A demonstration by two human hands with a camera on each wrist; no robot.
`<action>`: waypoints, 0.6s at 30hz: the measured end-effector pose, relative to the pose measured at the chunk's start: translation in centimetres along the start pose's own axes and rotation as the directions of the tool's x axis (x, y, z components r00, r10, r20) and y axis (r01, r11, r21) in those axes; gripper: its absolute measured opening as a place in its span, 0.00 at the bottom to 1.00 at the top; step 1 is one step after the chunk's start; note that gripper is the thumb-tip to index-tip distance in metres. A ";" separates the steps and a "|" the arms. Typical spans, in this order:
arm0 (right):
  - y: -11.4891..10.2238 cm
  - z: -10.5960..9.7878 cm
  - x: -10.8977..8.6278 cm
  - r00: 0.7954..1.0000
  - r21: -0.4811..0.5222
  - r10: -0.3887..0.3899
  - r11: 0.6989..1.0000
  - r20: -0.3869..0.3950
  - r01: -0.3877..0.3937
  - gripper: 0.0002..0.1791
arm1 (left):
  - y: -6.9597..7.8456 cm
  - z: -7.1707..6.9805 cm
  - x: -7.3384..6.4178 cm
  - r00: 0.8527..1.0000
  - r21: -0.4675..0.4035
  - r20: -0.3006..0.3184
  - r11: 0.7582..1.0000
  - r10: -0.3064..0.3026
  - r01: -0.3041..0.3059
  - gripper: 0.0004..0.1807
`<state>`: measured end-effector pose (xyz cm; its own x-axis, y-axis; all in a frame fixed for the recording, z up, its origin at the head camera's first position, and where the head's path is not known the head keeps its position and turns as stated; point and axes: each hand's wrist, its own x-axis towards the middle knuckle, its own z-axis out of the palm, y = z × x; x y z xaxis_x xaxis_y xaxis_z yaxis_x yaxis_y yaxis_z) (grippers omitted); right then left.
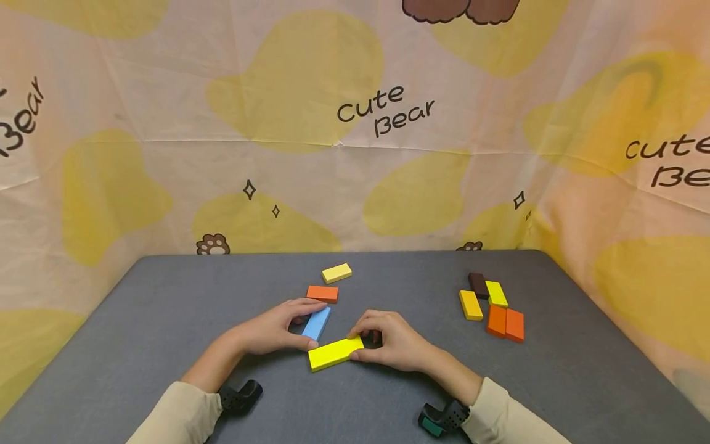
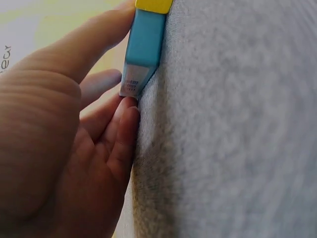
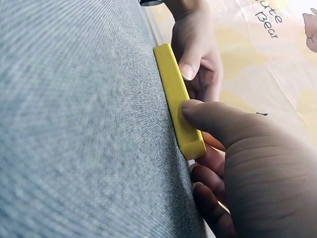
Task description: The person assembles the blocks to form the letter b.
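Note:
A bright yellow block (image 1: 333, 355) lies flat and slightly slanted at the front of the dark grey table. Its right end is pinched between thumb and fingers of my right hand (image 1: 396, 342). Just behind it lies a blue block (image 1: 317, 324), which my left hand (image 1: 272, 327) holds lengthwise, index finger at the far end and thumb at the near end. That thumb is also close to the yellow block's left end. In the left wrist view the blue block (image 2: 144, 39) shows a pale end with small print, and the yellow block's corner (image 2: 154, 5) meets its other end.
Behind the blue block lie an orange block (image 1: 322, 294) and a pale yellow block (image 1: 336, 273). At the right is a loose group: a dark brown block (image 1: 478, 285), yellow blocks (image 1: 471, 306) and two orange blocks (image 1: 506, 323) side by side. A printed cloth (image 1: 310, 203) hangs behind the table.

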<state>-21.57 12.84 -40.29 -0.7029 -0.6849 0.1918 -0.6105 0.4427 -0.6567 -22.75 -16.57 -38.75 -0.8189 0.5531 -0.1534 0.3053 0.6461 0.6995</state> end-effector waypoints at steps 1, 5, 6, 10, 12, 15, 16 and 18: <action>0.0 0.0 0.0 1.000 -0.004 0.002 1.000 -0.003 -0.002 0.13 | 0.0 0.1 0.0 1.000 0.002 -0.009 1.000 -0.001 0.001 0.43; 0.0 0.0 0.0 1.000 -0.004 0.008 1.000 -0.007 -0.008 0.14 | 0.1 0.3 0.1 0.998 0.012 -0.053 1.000 0.020 -0.020 0.43; 0.0 0.0 0.0 1.000 -0.003 0.011 1.000 -0.008 -0.011 0.14 | 0.2 0.3 0.1 0.998 0.012 -0.065 1.000 0.023 -0.022 0.43; -0.1 0.0 0.0 1.000 0.002 0.025 1.000 -0.013 -0.025 0.13 | 0.3 0.6 0.3 0.993 0.007 -0.115 1.000 0.014 -0.013 0.42; -0.1 0.0 0.0 0.999 0.001 0.029 1.000 -0.014 -0.029 0.13 | 0.3 0.7 0.4 0.990 0.011 -0.138 1.000 0.001 0.001 0.42; -0.1 -0.1 0.0 1.000 0.000 0.028 1.000 -0.013 -0.028 0.13 | 0.4 0.9 0.6 0.985 0.030 -0.173 0.999 -0.014 0.019 0.42; -0.1 -0.1 0.0 1.000 0.000 0.027 1.000 -0.014 -0.027 0.13 | 0.4 1.0 0.6 0.983 0.036 -0.185 0.999 -0.018 0.025 0.42; -0.1 -0.1 0.0 1.000 -0.002 0.020 1.000 -0.015 -0.020 0.13 | 0.5 1.1 0.7 0.978 0.045 -0.208 0.998 -0.024 0.034 0.41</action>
<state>-21.54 12.85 -40.17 -0.7204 -0.6672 0.1895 -0.5969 0.4574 -0.6591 -22.68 -15.28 -39.32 -0.9090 0.4162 -0.0214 0.2991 0.6873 0.6620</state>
